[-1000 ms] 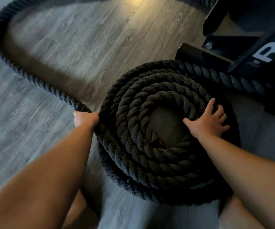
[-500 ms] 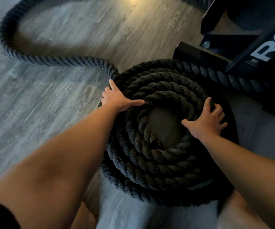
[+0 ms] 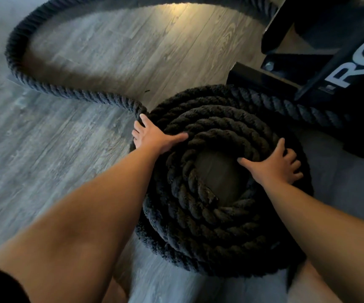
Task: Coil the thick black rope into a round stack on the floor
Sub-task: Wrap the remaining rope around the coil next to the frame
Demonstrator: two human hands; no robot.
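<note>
My left hand (image 3: 154, 137) lies flat on the left rim of the coiled rope (image 3: 198, 219). The thumb stretches across the top ring, and the fingers hang loose over the outer edge where the uncoiled length joins. My right hand (image 3: 274, 168) presses the right side, fingers spread over the rings, thumb at the hollow centre (neither hand really clutches anything). The stack sits on the wood floor (image 3: 67, 162), just beside a black frame (image 3: 264, 77). The free rope loops away leftward and round the top.

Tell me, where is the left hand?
In the head view, the left hand rests on the coil, at its upper-left edge, where the loose rope joins.
</note>
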